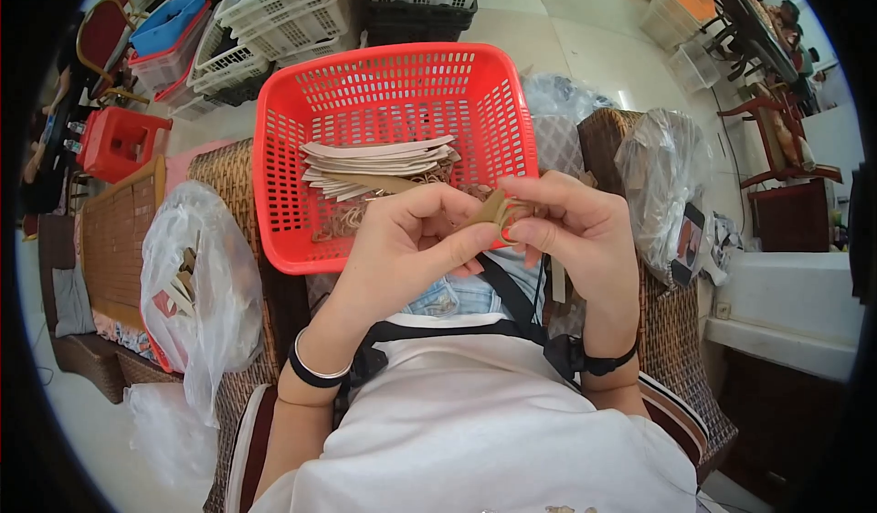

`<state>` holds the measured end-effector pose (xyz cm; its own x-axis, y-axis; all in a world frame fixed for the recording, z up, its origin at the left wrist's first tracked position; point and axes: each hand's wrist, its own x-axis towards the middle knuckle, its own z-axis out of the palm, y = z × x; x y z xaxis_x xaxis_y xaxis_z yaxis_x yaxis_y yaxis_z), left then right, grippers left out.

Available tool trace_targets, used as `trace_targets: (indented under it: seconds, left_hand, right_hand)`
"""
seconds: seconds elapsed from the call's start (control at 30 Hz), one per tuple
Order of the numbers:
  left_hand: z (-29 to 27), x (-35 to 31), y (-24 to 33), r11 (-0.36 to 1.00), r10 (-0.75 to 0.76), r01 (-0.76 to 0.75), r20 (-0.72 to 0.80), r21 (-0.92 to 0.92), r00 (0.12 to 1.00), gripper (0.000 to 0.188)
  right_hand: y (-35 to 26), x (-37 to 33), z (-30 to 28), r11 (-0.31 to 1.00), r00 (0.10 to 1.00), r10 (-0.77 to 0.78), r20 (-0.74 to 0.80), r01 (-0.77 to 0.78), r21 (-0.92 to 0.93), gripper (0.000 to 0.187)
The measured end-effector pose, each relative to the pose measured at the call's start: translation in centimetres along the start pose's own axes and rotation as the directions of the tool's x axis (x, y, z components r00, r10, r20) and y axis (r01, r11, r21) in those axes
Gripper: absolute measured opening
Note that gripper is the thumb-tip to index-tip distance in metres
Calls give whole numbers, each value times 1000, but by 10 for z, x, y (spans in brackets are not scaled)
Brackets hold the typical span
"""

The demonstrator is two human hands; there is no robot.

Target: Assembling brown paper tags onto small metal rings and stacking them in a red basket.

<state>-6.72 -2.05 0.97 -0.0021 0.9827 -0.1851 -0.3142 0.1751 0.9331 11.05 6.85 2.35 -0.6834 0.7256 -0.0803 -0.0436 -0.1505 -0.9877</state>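
In front of my waist, both hands meet over the near rim of a red plastic basket (395,53). My left hand (411,230) pinches a flat olive-tan strap (491,210) between thumb and fingers. At the strap's right end, my right hand (577,225) is closed on a small curved, ring-like part, its thumb and fingertips pressed together. Whether that part is a separate ring or the strap's own bent end, I cannot tell. Inside the basket lies a stack of pale flat straps (379,158), with a heap of small beige loops (340,221) nearer me, partly hidden by my left hand.
Clear plastic bags hang on both sides: the left bag (206,275) holds scraps, the right bag (660,170) rests over a wicker armrest. Beyond the basket stand stacked white crates (292,24). A red stool (119,143) is at far left, clear bins (694,65) at far right.
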Motion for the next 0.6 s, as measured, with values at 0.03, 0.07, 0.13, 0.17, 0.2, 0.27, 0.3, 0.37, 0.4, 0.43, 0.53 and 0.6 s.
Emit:
trace_targets:
  seconds: [0.03,0.07,0.13,0.17,0.2,0.27,0.3,0.37,0.4,0.43,0.53,0.6]
  left_hand:
    - [0,0,-1,1000,30,-31,-44,-6,999,19]
    - [0,-1,-1,998,61,-62,-88,-10,994,19]
    - [3,-2,-3,995,82,-88,-149,-36,985,19]
    - [4,-2,-3,992,99,-113,-206,-59,974,18]
    - [4,-1,-3,991,102,-117,-210,-59,972,18]
    - [4,-3,-6,990,108,-120,-159,-68,981,19]
    - [3,-4,-6,991,105,-117,-160,-69,982,19]
    - [-4,-2,-6,994,78,-87,-124,-63,989,20]
    - [-7,-2,-5,994,75,-83,-121,-64,990,20]
    - [-10,-2,-2,997,52,-56,-81,-58,995,20]
    - [-16,1,0,997,15,-17,-32,-70,999,19]
    - [-16,1,-3,996,2,-4,-23,-90,1000,18]
  right_hand:
    - [0,2,1,999,1000,-5,-13,5,43,36]
    - [1,3,1,999,1000,-4,-10,5,41,36]
    - [6,4,0,967,998,41,-50,-27,254,30]
    - [9,3,1,967,998,39,-44,-27,252,30]
    - [12,1,2,957,997,61,-51,-44,287,27]
    - [18,-1,2,944,994,90,-60,-66,324,25]
    - [19,0,0,942,996,82,-44,-63,329,23]
    - [19,1,-3,941,996,76,-36,-60,334,22]
    - [17,1,-3,953,997,75,3,-72,294,21]
    - [15,2,-3,964,996,73,46,-82,254,20]
    - [17,3,-3,925,996,69,51,-83,371,18]
    - [16,5,-3,894,993,104,61,-120,432,18]
